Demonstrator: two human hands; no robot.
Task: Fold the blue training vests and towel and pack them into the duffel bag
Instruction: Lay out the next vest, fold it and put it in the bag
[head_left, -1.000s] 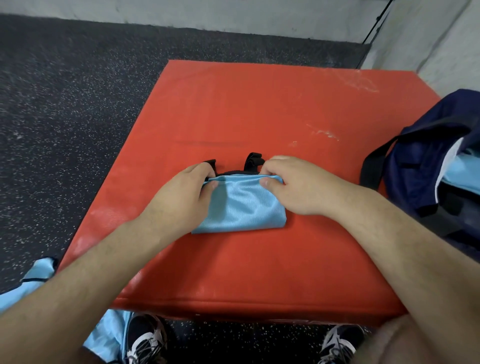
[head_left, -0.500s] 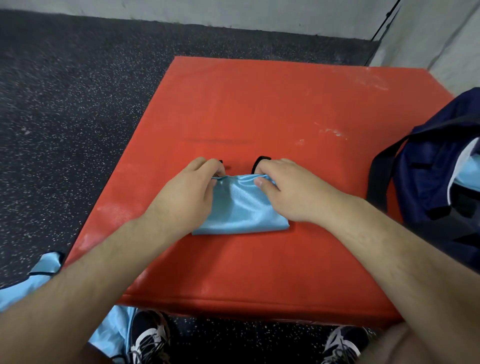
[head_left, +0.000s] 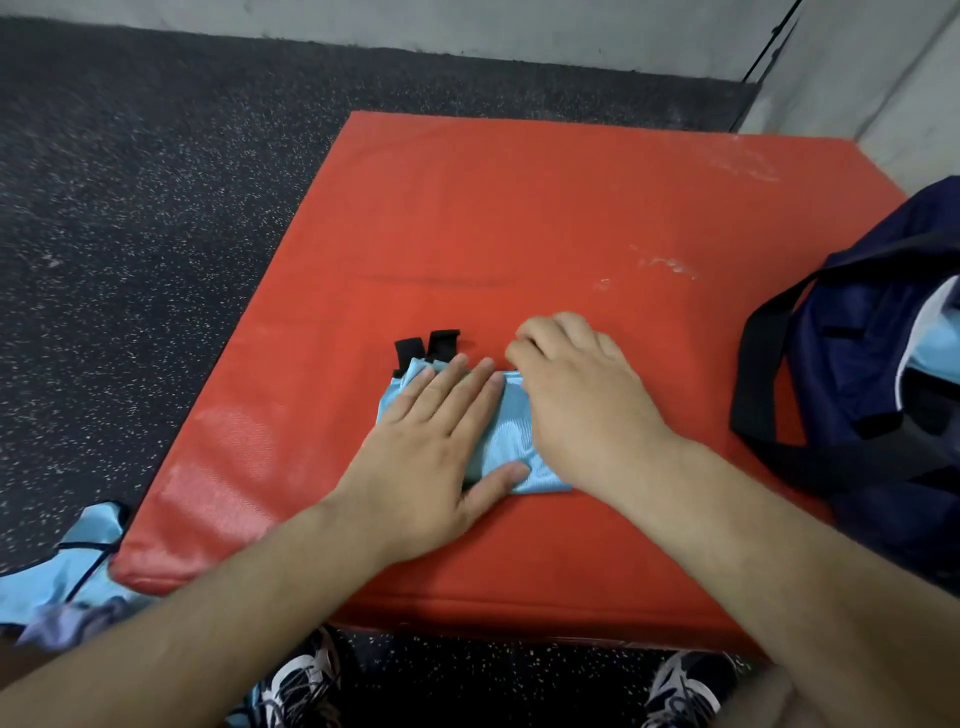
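A light blue training vest, folded into a small packet with black strap ends sticking out at its far edge, lies on the red mat. My left hand presses flat on its left part, fingers spread. My right hand rests curled on its right part, fingers bent at the far edge. The navy duffel bag sits open at the right edge of the mat, with light blue fabric inside. More light blue vests and a greyish cloth lie on the floor at lower left.
The red mat sits on dark speckled floor, with a grey wall behind and at the far right. The duffel's black strap loops onto the mat. My two shoes show below the mat's near edge.
My left hand let go of the vest's far edge and now lies flat and spread on the fabric. The black strap ends show again at the left. My right hand stayed at the far right corner.
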